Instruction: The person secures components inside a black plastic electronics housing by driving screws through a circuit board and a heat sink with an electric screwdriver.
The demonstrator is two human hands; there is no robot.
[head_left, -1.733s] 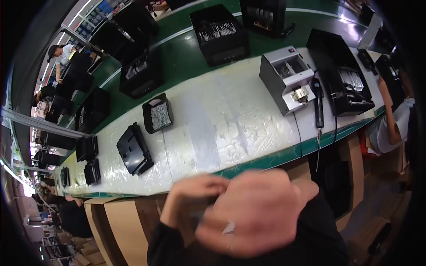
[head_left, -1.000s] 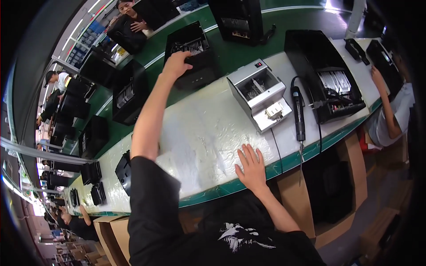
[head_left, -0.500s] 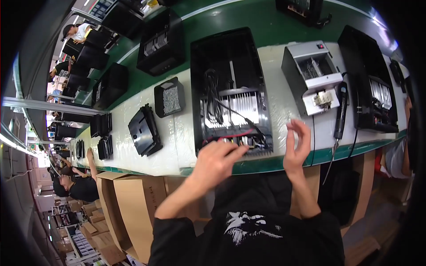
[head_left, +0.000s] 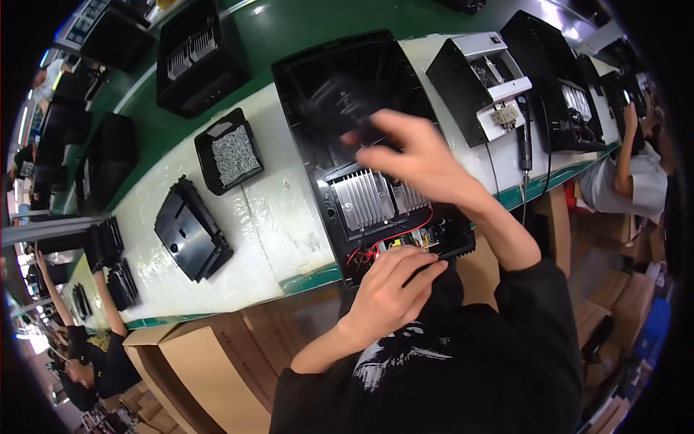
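Observation:
A black speaker-like housing (head_left: 318, 152) lies open in front of me, with silver finned heat sinks (head_left: 360, 201) inside it. My left hand (head_left: 397, 289) is at its near end, with bent fingers closed over the edge of a black finned panel (head_left: 460, 244). Beside those fingers show a small circuit board (head_left: 416, 239) and red wires (head_left: 361, 254). My right hand (head_left: 416, 155) reaches over the housing above the heat sinks. Its fingers curl around a black cable bundle (head_left: 343, 105), which is smeared by motion.
A black tray of screws (head_left: 235, 155) and a black plastic cover (head_left: 191, 231) lie to the left. On the right stand a grey-white screw dispenser (head_left: 499, 87), an electric screwdriver (head_left: 525, 141) and another black housing (head_left: 553, 94). Co-workers are at both sides; cardboard boxes (head_left: 217, 376) stand below the table edge.
My right hand has moved from beside the housing to over it and lifted the cable off the heat sinks. The finned panel has shifted right and toward me. My view has turned.

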